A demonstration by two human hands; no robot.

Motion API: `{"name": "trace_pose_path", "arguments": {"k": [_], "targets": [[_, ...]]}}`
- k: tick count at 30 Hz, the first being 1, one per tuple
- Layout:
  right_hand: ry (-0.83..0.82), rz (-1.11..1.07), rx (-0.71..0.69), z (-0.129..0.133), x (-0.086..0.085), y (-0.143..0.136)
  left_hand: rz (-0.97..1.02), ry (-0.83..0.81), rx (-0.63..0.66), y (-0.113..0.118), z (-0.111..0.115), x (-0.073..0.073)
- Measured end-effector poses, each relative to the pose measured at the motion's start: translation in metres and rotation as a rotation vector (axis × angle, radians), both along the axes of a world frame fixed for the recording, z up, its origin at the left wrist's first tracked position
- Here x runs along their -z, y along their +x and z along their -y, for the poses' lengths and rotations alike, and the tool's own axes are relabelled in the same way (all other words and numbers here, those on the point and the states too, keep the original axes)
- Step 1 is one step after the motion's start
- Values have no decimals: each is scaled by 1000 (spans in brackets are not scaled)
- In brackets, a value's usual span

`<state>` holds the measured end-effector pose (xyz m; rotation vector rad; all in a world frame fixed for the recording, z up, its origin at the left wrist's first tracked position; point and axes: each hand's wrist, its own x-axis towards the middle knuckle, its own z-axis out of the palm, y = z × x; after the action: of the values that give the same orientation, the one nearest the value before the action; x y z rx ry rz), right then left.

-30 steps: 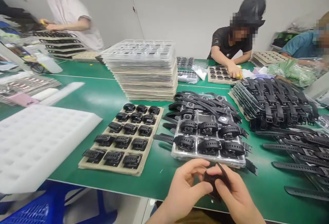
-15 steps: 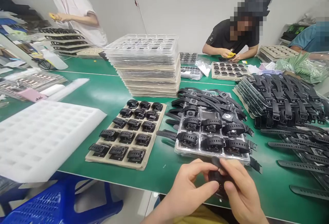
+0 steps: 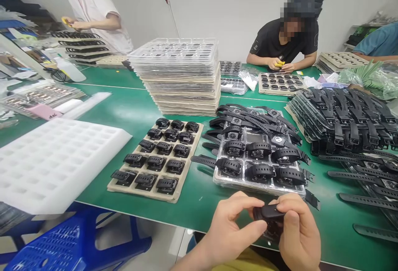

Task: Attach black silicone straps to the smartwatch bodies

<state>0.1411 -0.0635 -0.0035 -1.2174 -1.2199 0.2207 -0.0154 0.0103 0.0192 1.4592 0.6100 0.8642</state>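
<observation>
A black smartwatch (image 3: 271, 217) is held between my two hands near the table's front edge. My left hand (image 3: 234, 225) grips its left side with thumb and fingers. From the right, my right hand (image 3: 298, 229) pinches the black strap, its thumb raised along the near side. Just beyond them lies a clear plastic tray (image 3: 259, 186) bearing black watches, some with looped straps and some with straps spread over the edges. To its left, a beige tray (image 3: 190, 171) holds rows of watches with closed straps.
A tall stack of trays (image 3: 183, 84) stands behind. White foam (image 3: 62, 159) lies at left, above a blue stool (image 3: 62, 238). More strapped watches (image 3: 351, 117) are piled at right. Across the green table (image 3: 124, 101), a person in black (image 3: 267, 45) and a person in white (image 3: 99, 18) work with their hands.
My right hand has turned, its fingers now curled over the strap and thumb raised. The strap end that stood up between my hands now lies lower across the watch. The view has shifted slightly.
</observation>
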Motion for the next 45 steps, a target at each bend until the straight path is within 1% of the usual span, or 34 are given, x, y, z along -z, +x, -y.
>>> {"name": "trace_pose_path", "arguments": {"k": [3,5,8,9,10,13,15,17,19,21,23,25,26,29,32,34,37,39,41,45], "targets": [[-7,1,-21,0,-2,2,-1,51,-6,-1,-1,0],[-13,63,-48,-1,-6,5,-19,90,0,-2,-2,-1],[-79,167,-167,-3,-12,10,-59,93,10,-4,-1,-1],[-95,178,-189,-4,-13,10,-55,53,1,-3,0,0],[-97,172,-179,-4,-13,9,-36,-12,-19,-2,1,2],[-31,89,-29,-5,-9,2,77,-245,-113,5,9,9],[19,25,48,-5,-4,-4,142,-307,-149,12,15,13],[54,-8,65,-6,0,-9,173,-293,-129,17,20,15],[83,-12,85,-6,3,-9,174,-300,-70,20,24,14],[104,0,106,-4,5,-6,168,-396,0,21,25,12],[94,16,81,-3,6,-1,177,-524,33,21,24,10],[42,44,15,-1,5,5,190,-615,18,22,23,8],[10,61,-18,0,5,8,193,-635,-4,23,23,8],[-48,97,-82,1,3,12,224,-623,-55,24,23,8],[-22,84,-60,1,3,12,275,-556,-92,24,24,9],[-6,78,-44,2,4,12,273,-494,-107,23,23,10],[-35,114,-110,2,3,15,246,-411,-97,22,22,11],[-49,136,-150,2,3,17,234,-395,-94,21,21,10],[-36,130,-143,2,3,17,215,-370,-106,22,21,11],[-3,138,-85,2,5,15,147,-243,-154,23,21,13]]}}
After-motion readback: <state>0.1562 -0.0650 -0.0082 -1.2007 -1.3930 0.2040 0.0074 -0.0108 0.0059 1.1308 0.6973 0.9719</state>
